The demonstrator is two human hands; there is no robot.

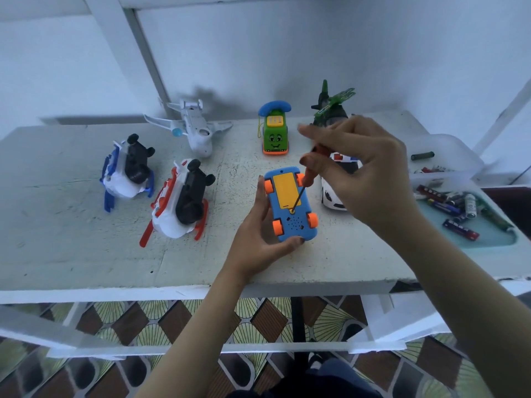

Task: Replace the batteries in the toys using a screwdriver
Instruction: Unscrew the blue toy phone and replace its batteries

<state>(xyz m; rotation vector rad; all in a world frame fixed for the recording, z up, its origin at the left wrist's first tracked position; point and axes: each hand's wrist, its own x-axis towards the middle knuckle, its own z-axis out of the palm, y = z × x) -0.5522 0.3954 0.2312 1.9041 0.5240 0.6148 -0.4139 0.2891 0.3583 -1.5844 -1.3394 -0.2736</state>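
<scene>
Above, the right hand (365, 168) pinches the screwdriver (307, 180), tip on the blue toy (290, 209) the left hand (258, 239) grips.

My left hand (258, 239) grips the blue toy car (296, 229) with its orange wheels up, thumb at its near end and fingers along its left side. My right hand (367, 173) pinches the orange-handled screwdriver (308, 180), which tilts with its tip at the near edge of the yellow battery cover (283, 191). Loose batteries (448, 202) lie in a pale tray (494, 239) to my right.
</scene>
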